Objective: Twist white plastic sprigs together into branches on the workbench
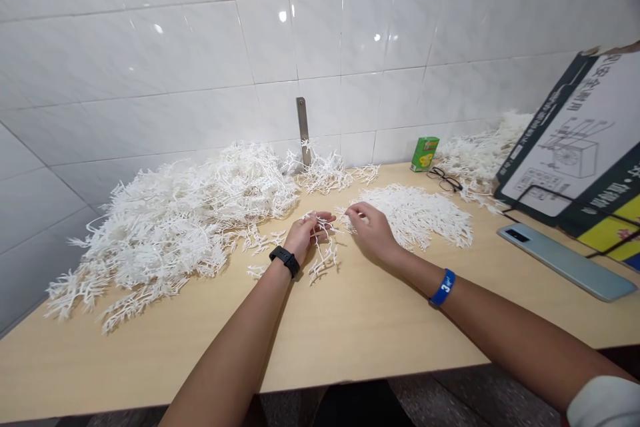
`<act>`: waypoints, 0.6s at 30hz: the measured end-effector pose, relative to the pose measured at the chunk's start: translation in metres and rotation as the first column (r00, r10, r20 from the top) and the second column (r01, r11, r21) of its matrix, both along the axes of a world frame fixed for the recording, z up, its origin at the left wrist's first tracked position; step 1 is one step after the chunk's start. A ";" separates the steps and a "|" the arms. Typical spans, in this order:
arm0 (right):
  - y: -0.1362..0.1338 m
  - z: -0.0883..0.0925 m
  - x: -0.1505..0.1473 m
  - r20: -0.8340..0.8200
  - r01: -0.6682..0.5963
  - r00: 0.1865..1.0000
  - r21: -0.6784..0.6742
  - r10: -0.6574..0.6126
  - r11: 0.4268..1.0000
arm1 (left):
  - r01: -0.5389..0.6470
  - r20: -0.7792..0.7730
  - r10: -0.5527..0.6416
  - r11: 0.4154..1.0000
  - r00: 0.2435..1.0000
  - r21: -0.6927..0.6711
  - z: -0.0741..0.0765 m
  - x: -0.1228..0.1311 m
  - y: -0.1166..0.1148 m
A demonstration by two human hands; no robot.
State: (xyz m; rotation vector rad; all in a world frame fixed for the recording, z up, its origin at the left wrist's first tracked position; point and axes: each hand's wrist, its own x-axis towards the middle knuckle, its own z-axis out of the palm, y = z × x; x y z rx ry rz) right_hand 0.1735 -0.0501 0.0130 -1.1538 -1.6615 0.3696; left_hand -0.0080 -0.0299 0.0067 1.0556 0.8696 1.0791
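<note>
My left hand (306, 235), wearing a black wristband, is closed around a white branching plastic sprig (324, 255) whose twigs hang below the fingers. Just to its right, my right hand (371, 230) has thumb and fingertips pinched together at a small white twig tip; what exactly lies between them is too small to make out. Behind the right hand spreads a flat heap of white plastic sprigs (425, 213). Left of my left hand rises a much larger tangled pile of white branching pieces (200, 213).
A metal strip (303, 127) leans on the tiled wall. At the right are a green box (425, 154), eyeglasses (445, 179), another white pile (487, 147), a phone (565, 261) and a large printed carton (570, 147). The wooden table's front edge (300, 387) runs close to me.
</note>
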 end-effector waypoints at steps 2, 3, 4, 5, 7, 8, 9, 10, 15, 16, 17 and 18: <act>-0.005 -0.001 -0.007 0.090 -0.125 0.987 -0.080 0.132 0.989 | 0.012 -0.021 -0.012 1.000 1.000 0.015 -0.002 0.001 0.001; -0.007 -0.002 -0.010 0.132 -0.160 0.976 -0.119 0.175 0.980 | 0.020 -0.024 -0.020 0.999 1.000 0.024 -0.003 0.001 0.001; -0.007 -0.003 -0.012 0.168 -0.178 0.965 -0.154 0.203 0.972 | 0.031 -0.027 -0.031 0.999 0.999 0.032 -0.003 0.001 0.001; -0.007 -0.005 -0.013 0.195 -0.181 0.957 -0.181 0.216 0.967 | 0.045 -0.032 -0.043 0.998 0.999 0.039 -0.004 0.001 0.001; -0.005 -0.009 -0.014 0.223 -0.170 0.951 -0.202 0.214 0.965 | 0.067 -0.056 -0.064 0.996 0.996 0.058 -0.004 0.001 0.000; -0.004 -0.011 -0.013 0.228 -0.165 0.951 -0.199 0.209 0.966 | 0.073 -0.071 -0.068 0.995 0.995 0.071 -0.004 0.001 0.000; -0.002 -0.013 -0.013 0.230 -0.160 0.952 -0.192 0.203 0.968 | 0.077 -0.084 -0.070 0.994 0.994 0.083 -0.004 0.001 0.000; -0.001 -0.014 -0.013 0.230 -0.157 0.953 -0.187 0.199 0.970 | 0.079 -0.090 -0.070 0.992 0.993 0.093 -0.005 0.001 0.000; -0.003 -0.012 -0.014 0.175 -0.219 0.951 -0.206 0.256 0.954 | -0.006 -0.025 0.008 0.998 1.000 0.066 -0.006 0.004 0.001; -0.004 -0.011 -0.015 0.141 -0.244 0.951 -0.206 0.276 0.947 | -0.033 -0.011 0.034 0.997 0.999 0.064 -0.007 0.006 0.001; -0.005 -0.010 -0.016 0.107 -0.265 0.951 -0.204 0.291 0.942 | -0.058 0.002 0.058 0.996 0.998 0.064 -0.007 0.008 0.000; -0.005 -0.010 -0.016 0.075 -0.279 0.951 -0.202 0.299 0.939 | -0.076 0.015 0.075 0.995 0.997 0.063 -0.007 0.009 0.000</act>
